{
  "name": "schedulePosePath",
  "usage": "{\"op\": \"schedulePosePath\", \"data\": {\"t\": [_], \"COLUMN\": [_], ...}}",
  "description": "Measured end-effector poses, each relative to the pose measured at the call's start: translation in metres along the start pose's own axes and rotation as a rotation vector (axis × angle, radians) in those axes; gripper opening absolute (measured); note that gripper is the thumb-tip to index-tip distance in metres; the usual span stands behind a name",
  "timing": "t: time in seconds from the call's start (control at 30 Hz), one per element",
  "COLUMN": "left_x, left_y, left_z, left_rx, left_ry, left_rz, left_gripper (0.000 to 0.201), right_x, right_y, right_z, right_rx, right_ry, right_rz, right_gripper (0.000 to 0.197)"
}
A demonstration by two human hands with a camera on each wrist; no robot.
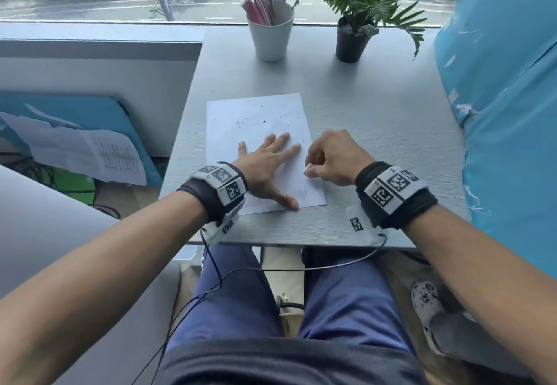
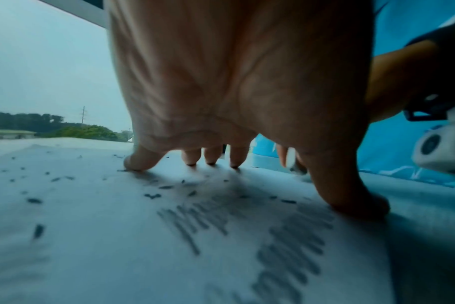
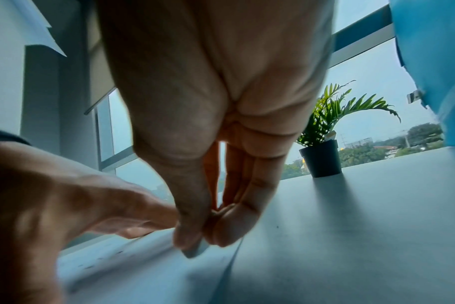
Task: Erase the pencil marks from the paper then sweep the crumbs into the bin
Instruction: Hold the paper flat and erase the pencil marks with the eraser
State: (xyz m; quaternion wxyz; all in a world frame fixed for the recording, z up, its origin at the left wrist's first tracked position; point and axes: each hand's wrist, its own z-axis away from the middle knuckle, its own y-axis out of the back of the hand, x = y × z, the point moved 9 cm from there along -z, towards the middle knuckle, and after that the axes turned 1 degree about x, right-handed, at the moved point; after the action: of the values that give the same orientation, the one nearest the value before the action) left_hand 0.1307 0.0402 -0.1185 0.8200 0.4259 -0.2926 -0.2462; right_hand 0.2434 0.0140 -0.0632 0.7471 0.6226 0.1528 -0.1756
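A white sheet of paper [image 1: 256,113] lies on the grey table [image 1: 385,131]. My left hand [image 1: 268,167] rests flat on its lower half, fingers spread, pressing it down. Dark eraser crumbs [image 1: 256,121] are scattered over the upper half and around my left fingertips [image 2: 133,164]. Grey pencil marks [image 2: 286,246] show under the left palm [image 2: 234,92], near the sheet's bottom edge [image 1: 301,195]. My right hand [image 1: 328,158] pinches a small white eraser [image 1: 309,170] between thumb and fingers. The eraser's tip [image 3: 195,252] touches the paper by its right edge.
A white cup of pens [image 1: 270,33] and a potted plant [image 1: 352,39] stand at the table's far edge by the window. A large blue wrapped object [image 1: 506,98] borders the table on the right. A low wall and papers [image 1: 90,155] lie to the left.
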Motion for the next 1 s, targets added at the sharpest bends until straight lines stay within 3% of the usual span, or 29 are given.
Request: {"op": "schedulePosePath", "data": {"t": [0.17,0.3,0.47,0.6,0.7,0.87,1.0], "left_x": [-0.006,-0.007,-0.004,-0.007,-0.004,-0.005,-0.003], "left_y": [-0.003,-0.005,-0.005,-0.006,-0.006,-0.006,-0.005], "left_z": [-0.004,-0.005,-0.005,-0.004,-0.005,-0.002,-0.003], "left_rx": [-0.075,-0.088,-0.110,-0.113,-0.114,-0.115,-0.116], "left_ry": [0.016,0.023,0.027,0.036,0.032,0.042,0.047], "left_rz": [-0.045,-0.053,-0.058,-0.045,-0.053,-0.060,-0.051], "left_gripper": [0.140,0.139,0.139,0.140,0.139,0.139,0.139], "right_x": [-0.004,-0.022,-0.002,-0.019,0.005,-0.021,-0.005], "right_y": [-0.001,-0.019,-0.001,-0.020,0.001,-0.022,-0.007], "right_z": [-0.010,0.006,-0.009,-0.001,-0.012,0.002,-0.007], "right_rx": [0.059,-0.069,0.045,-0.063,0.063,-0.069,0.019], "right_ry": [0.025,0.124,0.017,0.090,-0.022,0.103,0.017], "right_rz": [-0.024,0.008,-0.034,-0.003,-0.037,0.007,-0.039], "right_gripper": [0.009,0.006,0.009,0.010,0.012,0.009,0.010]}}
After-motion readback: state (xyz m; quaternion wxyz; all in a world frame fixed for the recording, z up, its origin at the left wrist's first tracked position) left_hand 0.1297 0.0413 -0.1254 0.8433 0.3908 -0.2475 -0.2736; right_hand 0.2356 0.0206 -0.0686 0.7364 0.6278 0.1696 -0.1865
